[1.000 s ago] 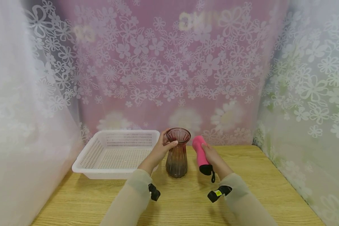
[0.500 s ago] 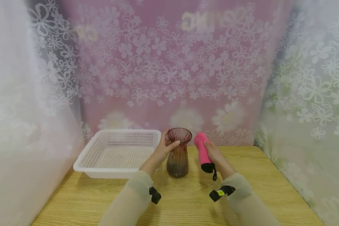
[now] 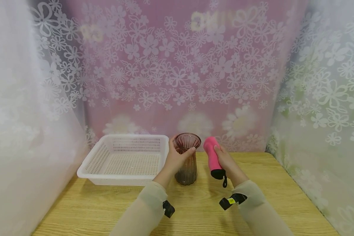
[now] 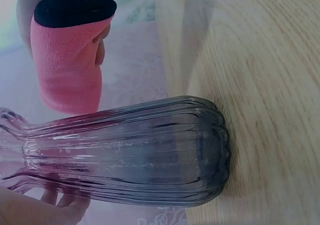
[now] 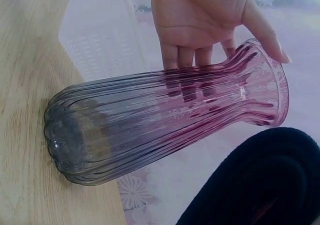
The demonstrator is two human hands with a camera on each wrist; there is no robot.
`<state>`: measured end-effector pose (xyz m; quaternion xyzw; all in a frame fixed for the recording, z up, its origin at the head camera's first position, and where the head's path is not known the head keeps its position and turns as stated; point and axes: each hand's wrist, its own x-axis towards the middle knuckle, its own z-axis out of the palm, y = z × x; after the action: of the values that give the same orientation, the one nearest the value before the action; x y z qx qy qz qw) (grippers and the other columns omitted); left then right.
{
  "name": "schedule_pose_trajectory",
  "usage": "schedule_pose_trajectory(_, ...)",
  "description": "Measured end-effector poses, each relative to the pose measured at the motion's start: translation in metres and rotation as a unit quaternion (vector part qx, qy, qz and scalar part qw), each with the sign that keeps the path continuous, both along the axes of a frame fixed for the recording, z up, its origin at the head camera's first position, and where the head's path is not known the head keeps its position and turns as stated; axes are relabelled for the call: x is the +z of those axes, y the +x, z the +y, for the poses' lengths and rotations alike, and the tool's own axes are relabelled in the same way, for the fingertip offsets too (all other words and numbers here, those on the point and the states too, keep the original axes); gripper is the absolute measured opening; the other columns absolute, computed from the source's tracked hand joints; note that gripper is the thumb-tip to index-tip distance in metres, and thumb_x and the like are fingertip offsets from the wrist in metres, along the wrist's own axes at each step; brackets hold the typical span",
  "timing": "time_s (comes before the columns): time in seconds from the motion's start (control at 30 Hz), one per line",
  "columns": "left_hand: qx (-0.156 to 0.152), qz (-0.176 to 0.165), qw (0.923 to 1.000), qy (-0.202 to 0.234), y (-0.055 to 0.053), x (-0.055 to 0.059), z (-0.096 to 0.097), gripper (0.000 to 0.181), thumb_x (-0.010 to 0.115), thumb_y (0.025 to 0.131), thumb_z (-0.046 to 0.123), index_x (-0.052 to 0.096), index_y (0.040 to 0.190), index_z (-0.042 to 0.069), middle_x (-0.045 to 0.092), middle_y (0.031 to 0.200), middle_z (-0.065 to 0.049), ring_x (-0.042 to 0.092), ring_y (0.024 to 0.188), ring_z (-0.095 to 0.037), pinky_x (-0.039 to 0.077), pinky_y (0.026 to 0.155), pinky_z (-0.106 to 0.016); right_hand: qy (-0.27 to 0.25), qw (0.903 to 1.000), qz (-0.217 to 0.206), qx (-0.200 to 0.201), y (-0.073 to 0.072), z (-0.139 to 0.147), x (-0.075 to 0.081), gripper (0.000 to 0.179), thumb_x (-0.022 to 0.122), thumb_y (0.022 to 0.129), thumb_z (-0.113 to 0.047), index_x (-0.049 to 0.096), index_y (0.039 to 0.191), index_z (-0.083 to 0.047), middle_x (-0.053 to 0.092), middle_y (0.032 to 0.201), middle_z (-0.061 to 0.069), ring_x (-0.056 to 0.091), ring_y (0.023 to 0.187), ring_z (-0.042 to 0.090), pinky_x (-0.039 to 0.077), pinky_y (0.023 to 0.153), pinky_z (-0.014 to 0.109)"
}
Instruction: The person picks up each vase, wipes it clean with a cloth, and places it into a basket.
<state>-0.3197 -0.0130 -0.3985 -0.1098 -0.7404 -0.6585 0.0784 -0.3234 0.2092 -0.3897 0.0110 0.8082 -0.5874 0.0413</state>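
Note:
A ribbed glass vase [image 3: 186, 173], pink at the flared top and smoky grey at the base, stands upright on the wooden table. My left hand [image 3: 174, 160] holds it by the neck, thumb across the front below the rim and fingers behind. The right wrist view shows those fingers through the glass of the vase [image 5: 140, 120]. To the right, my right hand [image 3: 226, 160] grips a soft pink tube-shaped thing [image 3: 213, 157] with a black end and a black loop. In the left wrist view this fuzzy pink thing [image 4: 70, 65] hangs close beside the vase, above the table.
A white plastic basket [image 3: 118, 179] with perforated walls sits left of the vase, close to my left forearm. Floral curtains [image 3: 177, 82] enclose the back and sides of the table [image 3: 200, 216]. Each wrist wears a small black camera.
My left thumb and wrist have moved right across the front of the vase neck. The right hand has raised the pink thing slightly and shifted a little right. The vase stays standing.

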Motion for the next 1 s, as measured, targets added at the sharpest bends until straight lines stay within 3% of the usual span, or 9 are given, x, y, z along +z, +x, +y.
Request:
schedule_pose_trajectory(0.13,-0.001,0.000,1.0000,0.001,-0.002,0.000,-0.001,0.099,0.080,0.083,0.046,0.018,0.156,0.023,0.046,0.140,-0.016,0.052,0.123,-0.033,0.048,0.097,-0.049,0.000,1.0000,-0.001,-0.003,0.000,0.000,0.001,0.065,0.029,0.109,-0.045,0.015,0.161,-0.008,0.053,0.111,0.015,0.055,0.085,0.016,0.045,0.076,0.031)
schedule_pose_trajectory(0.4,-0.022,-0.013,0.9997,-0.003,-0.007,-0.001,-0.006,0.099,0.080,0.083,0.047,0.018,0.156,0.026,0.047,0.140,-0.012,0.052,0.122,-0.031,0.047,0.098,-0.047,-0.010,0.9999,0.000,-0.004,0.003,-0.002,0.004,0.064,0.029,0.109,-0.044,0.017,0.160,-0.005,0.054,0.103,0.011,0.056,0.079,0.014,0.047,0.071,0.030)
schedule_pose_trajectory(0.73,-0.095,-0.032,0.9949,0.003,-0.010,0.004,-0.021,0.093,0.076,0.090,0.039,0.015,0.159,0.027,0.045,0.145,-0.022,0.047,0.133,-0.034,0.042,0.105,-0.052,0.001,1.0000,0.000,-0.004,0.006,-0.004,0.008,0.069,0.029,0.108,-0.050,0.009,0.162,-0.013,0.053,0.110,0.015,0.057,0.083,0.016,0.048,0.074,0.031)
schedule_pose_trajectory(1.0,-0.148,-0.051,0.9872,0.029,-0.020,0.002,-0.029,0.089,0.074,0.092,0.029,0.016,0.159,0.023,0.049,0.146,-0.019,0.046,0.134,-0.032,0.042,0.105,-0.050,-0.020,0.9998,0.006,-0.005,0.010,-0.006,0.012,0.068,0.029,0.108,-0.050,0.008,0.163,-0.018,0.053,0.110,0.014,0.057,0.082,0.016,0.048,0.074,0.032)
